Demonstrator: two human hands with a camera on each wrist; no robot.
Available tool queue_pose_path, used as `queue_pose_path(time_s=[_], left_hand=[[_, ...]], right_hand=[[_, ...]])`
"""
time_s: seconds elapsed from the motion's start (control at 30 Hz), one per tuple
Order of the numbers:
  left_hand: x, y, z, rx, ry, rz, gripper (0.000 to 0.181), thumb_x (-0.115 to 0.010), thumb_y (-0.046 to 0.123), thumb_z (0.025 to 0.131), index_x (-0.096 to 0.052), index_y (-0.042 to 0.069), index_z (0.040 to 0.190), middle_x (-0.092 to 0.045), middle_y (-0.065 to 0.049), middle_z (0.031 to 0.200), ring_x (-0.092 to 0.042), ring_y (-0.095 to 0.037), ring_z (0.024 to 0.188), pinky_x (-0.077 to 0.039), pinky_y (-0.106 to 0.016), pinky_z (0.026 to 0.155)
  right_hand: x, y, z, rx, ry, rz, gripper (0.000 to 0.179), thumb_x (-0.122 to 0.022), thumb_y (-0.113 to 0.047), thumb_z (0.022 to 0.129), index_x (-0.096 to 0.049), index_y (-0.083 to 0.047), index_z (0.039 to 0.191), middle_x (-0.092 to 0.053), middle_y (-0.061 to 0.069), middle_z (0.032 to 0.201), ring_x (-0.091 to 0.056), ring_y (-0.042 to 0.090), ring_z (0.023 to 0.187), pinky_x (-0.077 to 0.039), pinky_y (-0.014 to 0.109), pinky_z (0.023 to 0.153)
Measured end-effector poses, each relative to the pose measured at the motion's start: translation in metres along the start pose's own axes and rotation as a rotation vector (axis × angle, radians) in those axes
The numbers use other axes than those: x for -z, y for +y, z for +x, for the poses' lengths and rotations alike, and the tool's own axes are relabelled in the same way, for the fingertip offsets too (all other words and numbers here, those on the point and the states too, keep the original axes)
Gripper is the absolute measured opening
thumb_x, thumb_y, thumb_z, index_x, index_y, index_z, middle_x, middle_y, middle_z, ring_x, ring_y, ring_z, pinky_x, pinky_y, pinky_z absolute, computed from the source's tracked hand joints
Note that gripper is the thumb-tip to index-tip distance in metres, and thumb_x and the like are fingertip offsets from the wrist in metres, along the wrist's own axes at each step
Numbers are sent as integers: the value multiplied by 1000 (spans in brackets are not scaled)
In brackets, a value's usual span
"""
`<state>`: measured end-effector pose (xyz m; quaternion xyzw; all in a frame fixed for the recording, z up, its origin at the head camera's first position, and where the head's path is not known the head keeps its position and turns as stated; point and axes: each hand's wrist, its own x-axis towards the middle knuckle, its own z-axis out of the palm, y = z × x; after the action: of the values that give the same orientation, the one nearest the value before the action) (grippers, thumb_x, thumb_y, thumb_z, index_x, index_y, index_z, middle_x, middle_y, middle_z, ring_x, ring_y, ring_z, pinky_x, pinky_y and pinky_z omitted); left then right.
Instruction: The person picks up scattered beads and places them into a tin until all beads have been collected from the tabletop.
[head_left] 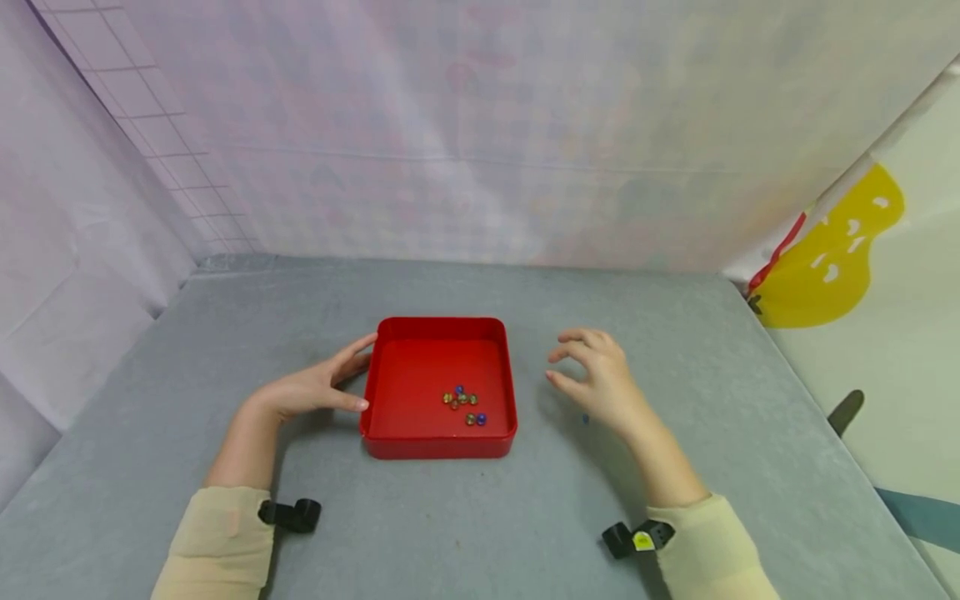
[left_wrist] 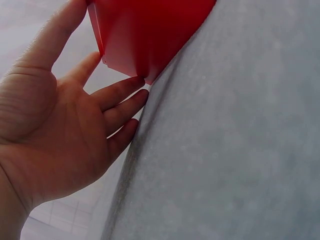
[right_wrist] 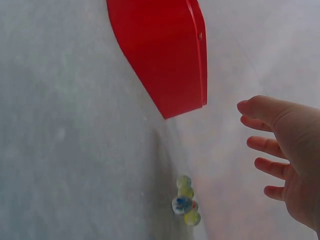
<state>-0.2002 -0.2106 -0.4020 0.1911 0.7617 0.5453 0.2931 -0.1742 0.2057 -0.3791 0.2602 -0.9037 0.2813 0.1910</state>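
A square red tray [head_left: 438,448] stands on the grey cloth, with several small glass marbles [head_left: 462,399], blue, amber and greenish, in its front right part. My left hand [head_left: 315,390] touches the tray's left side; in the left wrist view its fingers and thumb are extended against the red wall [left_wrist: 150,30]. To the right of the tray, my right hand [head_left: 600,379] hovers over the cloth, its fingers loosely bent and nothing visible between them. One blue marble [head_left: 586,419] shows beside that hand. The right wrist view reveals several loose marbles [right_wrist: 191,217] clustered below the hand.
Grey cloth [head_left: 420,533] covers the table. Behind it hangs a pale patterned curtain [head_left: 480,167], with white sheeting [head_left: 67,208] at the left. On the right sheet is a yellow printed shape [head_left: 832,267]. Each wrist wears a black camera mount [head_left: 292,515].
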Motion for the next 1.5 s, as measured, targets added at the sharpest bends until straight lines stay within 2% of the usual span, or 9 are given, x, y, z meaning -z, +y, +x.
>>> queue_pose_path(time_s=[0.63, 0.8, 1.5], left_hand=[[-1, 3, -1, 5, 4, 0, 95, -70, 11, 88, -5, 25, 155, -5, -16, 158, -3, -36, 143, -18, -64, 105], [-1, 3, -1, -1, 4, -5, 95, -70, 10, 88, -5, 25, 155, -5, -16, 158, -2, -35, 143, -17, -63, 106], [-1, 3, -1, -4, 7, -10, 95, -70, 10, 87, -6, 25, 155, -6, -16, 158, -3, -35, 143, -18, -64, 105]], right_hand=[[9, 19, -18, -79, -48, -17, 15, -78, -10, 79, -68, -8, 90, -60, 18, 115, -46, 38, 114, -28, 58, 97], [10, 23, -21, -78, -44, -22, 16, -79, -9, 79, -69, -6, 90, -61, 19, 114, -47, 38, 112, -29, 57, 97], [6, 36, -28, -164, -95, 0, 15, -77, -12, 81, -69, -7, 92, -60, 19, 116, -47, 39, 113, -29, 58, 96]])
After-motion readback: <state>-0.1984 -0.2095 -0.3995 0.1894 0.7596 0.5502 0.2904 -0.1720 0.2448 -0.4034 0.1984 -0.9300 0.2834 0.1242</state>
